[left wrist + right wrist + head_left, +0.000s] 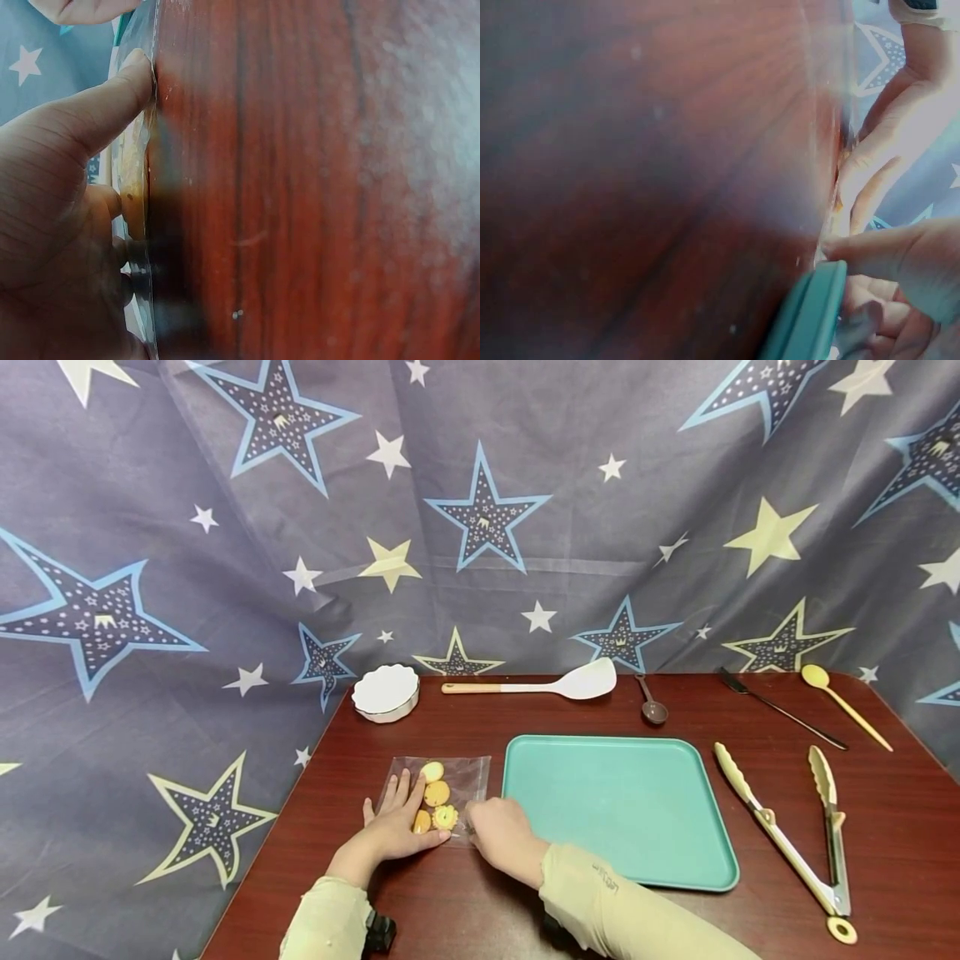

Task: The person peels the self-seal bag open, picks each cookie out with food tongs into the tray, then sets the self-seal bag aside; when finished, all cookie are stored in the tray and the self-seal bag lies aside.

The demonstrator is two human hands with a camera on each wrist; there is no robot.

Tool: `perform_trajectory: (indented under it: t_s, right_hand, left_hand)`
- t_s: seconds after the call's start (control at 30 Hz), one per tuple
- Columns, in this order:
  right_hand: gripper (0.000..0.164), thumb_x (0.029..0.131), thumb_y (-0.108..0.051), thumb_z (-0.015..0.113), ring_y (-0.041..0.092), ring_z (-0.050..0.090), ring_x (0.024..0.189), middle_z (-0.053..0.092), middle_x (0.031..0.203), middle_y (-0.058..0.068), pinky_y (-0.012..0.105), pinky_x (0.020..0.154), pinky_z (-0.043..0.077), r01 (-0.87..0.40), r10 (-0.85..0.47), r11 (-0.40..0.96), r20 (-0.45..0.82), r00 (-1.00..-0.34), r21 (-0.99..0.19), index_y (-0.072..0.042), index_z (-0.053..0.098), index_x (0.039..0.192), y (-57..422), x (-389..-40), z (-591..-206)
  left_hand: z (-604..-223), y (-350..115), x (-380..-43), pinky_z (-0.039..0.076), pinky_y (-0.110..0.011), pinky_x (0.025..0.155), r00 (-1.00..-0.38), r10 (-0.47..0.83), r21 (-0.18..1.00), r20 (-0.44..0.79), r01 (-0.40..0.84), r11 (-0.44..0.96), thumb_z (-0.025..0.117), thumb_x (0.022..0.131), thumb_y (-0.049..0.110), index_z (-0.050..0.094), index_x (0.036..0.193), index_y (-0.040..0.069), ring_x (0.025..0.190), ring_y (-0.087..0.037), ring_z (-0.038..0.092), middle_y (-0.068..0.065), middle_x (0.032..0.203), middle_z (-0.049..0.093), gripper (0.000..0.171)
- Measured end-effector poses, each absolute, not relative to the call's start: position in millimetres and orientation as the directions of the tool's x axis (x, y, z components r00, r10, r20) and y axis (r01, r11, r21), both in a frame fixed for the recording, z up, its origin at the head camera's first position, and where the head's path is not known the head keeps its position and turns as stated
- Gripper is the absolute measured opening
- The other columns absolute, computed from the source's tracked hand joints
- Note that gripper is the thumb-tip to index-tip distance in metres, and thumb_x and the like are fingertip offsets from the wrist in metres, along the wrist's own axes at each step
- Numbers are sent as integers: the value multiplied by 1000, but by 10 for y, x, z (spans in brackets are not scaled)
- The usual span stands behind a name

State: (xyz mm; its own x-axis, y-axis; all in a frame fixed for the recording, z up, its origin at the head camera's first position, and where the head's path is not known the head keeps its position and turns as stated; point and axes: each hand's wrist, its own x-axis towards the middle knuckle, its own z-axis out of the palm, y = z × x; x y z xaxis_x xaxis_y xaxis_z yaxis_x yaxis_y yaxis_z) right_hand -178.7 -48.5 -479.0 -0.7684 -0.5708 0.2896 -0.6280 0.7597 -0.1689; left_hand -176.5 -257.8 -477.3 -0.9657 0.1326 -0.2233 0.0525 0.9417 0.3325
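A clear plastic bag (474, 774) lies on the table with several small round yellow cookies (437, 792) inside. One cookie has a scalloped edge. My left hand (395, 828) rests spread on the bag's left part, its fingers pointing away and its thumb beside the scalloped cookie. In the left wrist view, that thumb (112, 97) presses at the bag's near edge. At the right edge, close to the tray's left side, my right hand (504, 832) pinches the bag between thumb and curled fingers. The right wrist view shows its thumb (877, 251) at that edge.
A teal tray (615, 810) lies right of the bag. Farther right are tongs (795, 860), spread apart. Along the back stand a white fluted dish (386, 693), a white spatula (562, 683), a brown measuring spoon (652, 706), a dark spreader (780, 706) and a yellow spoon (840, 702).
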Motion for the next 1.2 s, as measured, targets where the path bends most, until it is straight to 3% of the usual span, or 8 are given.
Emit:
perform_trajectory:
  t_s: [0.2, 0.47, 0.63, 0.8, 0.93, 1.2]
  right_hand:
    - [21, 71, -5, 71, 21, 59, 52, 57, 56, 3, 34, 43, 46, -549, -478, 806, 303, -824, -222, -13, 55, 60, -475, -1752, -4798]
    - [36, 67, -6, 71, 19, 56, 51, 49, 53, -2, 33, 40, 42, -502, -412, 809, 315, -855, -306, -18, 43, 48, -423, -1726, -4741]
    - [35, 68, -5, 65, 13, 43, 49, 36, 52, -7, 29, 40, 33, -447, -394, 770, 211, -895, -456, -19, 39, 49, -367, -1726, -4710]
    - [36, 76, -9, 65, 10, 34, 48, 33, 49, -9, 24, 42, 28, -324, -358, 743, 62, -932, -585, -20, 41, 52, -313, -1756, -4711]
    - [30, 74, -15, 69, 10, 42, 51, 42, 51, -9, 26, 43, 34, -286, -337, 757, 24, -941, -588, -20, 47, 54, -291, -1772, -4726]
    - [25, 69, -21, 71, 18, 52, 55, 50, 58, -4, 34, 42, 39, -367, -338, 808, 147, -930, -461, -19, 50, 58, -376, -1804, -4721]
  left_hand:
    - [-4777, -2580, -1764, 0, -75, 105, -964, 135, 338, -229, 51, 940, 67, 80, 62, 17, 156, 9, 147, -40, 0, -22, 161, 5, 106]
    - [-4792, -2571, -1780, 1, -75, 105, -964, 134, 325, -232, 53, 944, 67, 79, 65, 17, 157, 10, 147, -39, -1, -22, 161, 6, 107]
    - [-4803, -2584, -1778, 1, -74, 105, -963, 129, 317, -239, 48, 947, 66, 79, 66, 17, 157, 11, 147, -39, 0, -21, 161, 5, 107]
    - [-4796, -2592, -1772, 1, -75, 105, -962, 129, 318, -240, 47, 947, 67, 79, 65, 18, 156, 10, 147, -39, 0, -22, 161, 6, 107]
    - [-4777, -2587, -1771, 1, -75, 104, -963, 131, 326, -236, 48, 944, 67, 79, 64, 18, 156, 9, 147, -40, 0, -22, 161, 6, 107]
    - [-4770, -2578, -1775, -3, -75, 104, -962, 139, 353, -234, 49, 935, 67, 78, 66, 18, 156, 7, 147, -40, 0, -23, 160, 5, 109]
